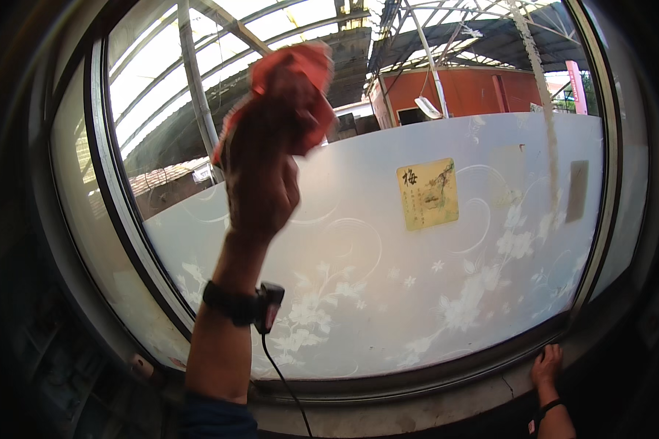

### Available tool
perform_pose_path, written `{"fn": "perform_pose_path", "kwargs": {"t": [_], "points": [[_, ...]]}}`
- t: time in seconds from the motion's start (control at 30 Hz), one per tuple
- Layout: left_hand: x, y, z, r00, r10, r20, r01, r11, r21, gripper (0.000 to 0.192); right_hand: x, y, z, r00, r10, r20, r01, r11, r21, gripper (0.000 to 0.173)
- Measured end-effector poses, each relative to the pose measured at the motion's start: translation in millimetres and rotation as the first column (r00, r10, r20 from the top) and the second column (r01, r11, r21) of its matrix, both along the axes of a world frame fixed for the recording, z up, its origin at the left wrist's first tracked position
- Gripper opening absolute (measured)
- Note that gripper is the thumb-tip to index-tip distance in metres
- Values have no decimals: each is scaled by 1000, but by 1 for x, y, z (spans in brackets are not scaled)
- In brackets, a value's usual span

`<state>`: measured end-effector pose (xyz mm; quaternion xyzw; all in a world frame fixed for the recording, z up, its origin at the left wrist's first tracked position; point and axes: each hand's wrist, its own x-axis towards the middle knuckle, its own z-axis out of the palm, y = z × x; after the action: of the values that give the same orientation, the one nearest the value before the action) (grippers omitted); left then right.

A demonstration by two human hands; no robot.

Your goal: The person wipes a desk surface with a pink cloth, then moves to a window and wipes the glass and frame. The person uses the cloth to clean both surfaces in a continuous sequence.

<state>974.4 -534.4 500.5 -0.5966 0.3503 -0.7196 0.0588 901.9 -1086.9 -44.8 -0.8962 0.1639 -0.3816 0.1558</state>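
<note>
My left hand (269,148) is raised in front of the window, holding a crumpled red cloth (302,82) high up near the upper left of the glass. Motion blurs the hand and cloth, and whether the cloth touches the pane cannot be told. The frosted film with white flowers and scrolls (357,329) covers the lower part of the window. My right hand (547,365) rests on the windowsill (450,412) at the lower right, with nothing seen in it. Both wrists wear black straps; a small device (269,308) with a cable is on the left one.
A yellow square sticker with writing and a painted branch (428,195) is on the film, with a grey rectangular patch (576,192) to its right. Metal window frames (115,192) border both sides. Beyond the glass stand a roof structure and an orange wall (467,93).
</note>
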Motion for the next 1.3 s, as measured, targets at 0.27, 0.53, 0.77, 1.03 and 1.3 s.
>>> {"fn": "perform_pose_path", "kwargs": {"t": [0.27, 0.53, 0.77, 1.03, 1.3], "points": [[-18, 18, -244, 889, 61, -453, 51, 971, 232, 37, -2, -2, 0, 999, -2, -49, 0, 999, -32, 14], [-20, 38, -409, 803, 178, -569, 230, 789, 570, 51, -14, 80, 19, 982, 162, 95, -161, 987, -18, 16], [-20, 43, -456, 759, 82, -646, 387, 741, 549, 36, -52, 217, 18, 950, 297, 97, -308, 944, 121, 12], [-23, 50, -339, 802, -30, -596, 352, 831, 431, 27, -45, 226, 13, 976, 186, 115, -195, 979, 67, 13], [-23, 97, -122, 865, -126, -485, 231, 959, 162, 24, -44, 222, 6, 980, 176, 93, -182, 981, 62, 11]]}}
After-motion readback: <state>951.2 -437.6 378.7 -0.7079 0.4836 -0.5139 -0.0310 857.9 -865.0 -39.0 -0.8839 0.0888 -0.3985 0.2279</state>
